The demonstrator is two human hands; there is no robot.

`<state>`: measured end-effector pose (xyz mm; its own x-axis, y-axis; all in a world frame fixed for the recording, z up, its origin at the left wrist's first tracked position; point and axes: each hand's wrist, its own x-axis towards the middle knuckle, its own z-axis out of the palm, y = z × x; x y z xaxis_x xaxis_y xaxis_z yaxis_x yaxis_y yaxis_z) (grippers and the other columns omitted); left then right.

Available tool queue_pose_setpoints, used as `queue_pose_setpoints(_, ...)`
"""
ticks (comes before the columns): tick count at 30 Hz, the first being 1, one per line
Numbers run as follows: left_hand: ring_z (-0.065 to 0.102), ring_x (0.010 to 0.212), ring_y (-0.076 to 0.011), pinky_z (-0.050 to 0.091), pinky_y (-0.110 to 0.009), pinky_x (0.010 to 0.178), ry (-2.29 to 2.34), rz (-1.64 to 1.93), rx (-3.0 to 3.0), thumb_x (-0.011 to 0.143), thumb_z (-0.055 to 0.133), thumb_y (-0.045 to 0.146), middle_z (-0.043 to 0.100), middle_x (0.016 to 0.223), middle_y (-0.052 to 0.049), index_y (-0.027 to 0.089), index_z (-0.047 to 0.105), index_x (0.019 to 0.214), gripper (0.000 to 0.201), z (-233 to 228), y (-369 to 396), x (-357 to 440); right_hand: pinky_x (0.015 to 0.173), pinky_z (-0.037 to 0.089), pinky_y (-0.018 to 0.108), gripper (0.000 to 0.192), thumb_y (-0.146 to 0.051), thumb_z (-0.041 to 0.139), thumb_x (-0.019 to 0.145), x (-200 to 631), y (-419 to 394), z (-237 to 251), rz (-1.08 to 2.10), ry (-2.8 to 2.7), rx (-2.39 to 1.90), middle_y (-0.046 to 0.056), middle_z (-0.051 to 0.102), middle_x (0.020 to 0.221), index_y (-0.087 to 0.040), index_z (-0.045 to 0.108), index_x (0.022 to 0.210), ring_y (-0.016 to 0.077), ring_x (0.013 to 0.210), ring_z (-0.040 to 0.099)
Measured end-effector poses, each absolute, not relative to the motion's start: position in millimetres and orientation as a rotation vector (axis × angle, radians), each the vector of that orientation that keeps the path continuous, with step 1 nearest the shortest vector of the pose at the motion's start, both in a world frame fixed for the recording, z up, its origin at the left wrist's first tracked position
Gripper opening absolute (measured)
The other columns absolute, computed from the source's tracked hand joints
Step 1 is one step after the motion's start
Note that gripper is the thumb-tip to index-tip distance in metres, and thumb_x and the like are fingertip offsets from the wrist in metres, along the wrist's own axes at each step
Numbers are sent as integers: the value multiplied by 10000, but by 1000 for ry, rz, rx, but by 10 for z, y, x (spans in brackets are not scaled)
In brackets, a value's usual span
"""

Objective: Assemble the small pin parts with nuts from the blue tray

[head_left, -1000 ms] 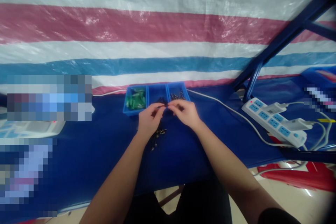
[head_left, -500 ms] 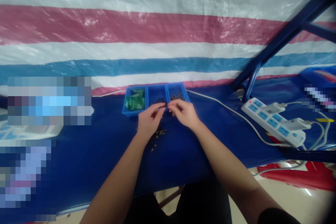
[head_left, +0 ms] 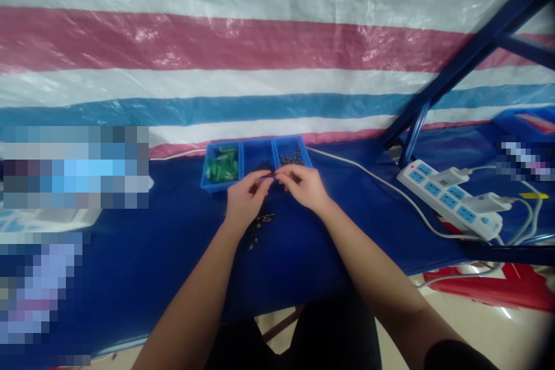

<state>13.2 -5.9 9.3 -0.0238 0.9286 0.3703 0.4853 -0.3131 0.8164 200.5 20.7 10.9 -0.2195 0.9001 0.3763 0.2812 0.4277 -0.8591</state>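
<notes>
My left hand (head_left: pixel 248 196) and my right hand (head_left: pixel 303 185) meet fingertip to fingertip just in front of a blue three-part bin (head_left: pixel 222 187). Both are closed in a pinch around a small dark piece (head_left: pixel 273 173), too small to name. Green pieces (head_left: pixel 222 165) fill the bin's left compartment. Dark small parts (head_left: pixel 263 166) lie in the middle one, partly hidden behind my fingers. The right compartment holds small shiny metal parts (head_left: pixel 291 158). Beside my left wrist, a loose pile of small dark and brassy parts (head_left: pixel 259 225) rests on the blue table (head_left: pixel 295 266).
A white power strip (head_left: pixel 451 199) with plugged-in adapters lies to the right, its cable (head_left: pixel 373 170) running behind the bin. A blue metal frame (head_left: pixel 459 60) slants up at the right. Striped sheeting (head_left: pixel 260 46) hangs behind. Blurred-out items stand at the left.
My fingertips have drawn slightly closer together around the small dark piece. The whole view has shifted a little; the bin and the pile stay where they were.
</notes>
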Motion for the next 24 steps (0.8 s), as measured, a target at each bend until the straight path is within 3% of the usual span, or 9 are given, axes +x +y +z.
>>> queue_pose_setpoints(8,662,575,-98,564,-221,660,1489,1296,1824,906,694,378,731,710,18,223,754,1122,272,76,-52,122,617,559,255,226,-406,643,956,2004,212,119,853,-1750,-1019,27,745,783,-208,750,978,118,569,663)
queue_pose_setpoints(24,670,571,-102,560,-211,628,1508,1222,1774,896,694,427,731,697,19,228,764,1084,283,72,-63,127,622,512,197,261,-389,530,1018,2019,181,164,938,-1817,-1005,-2,704,757,-190,653,904,90,603,662)
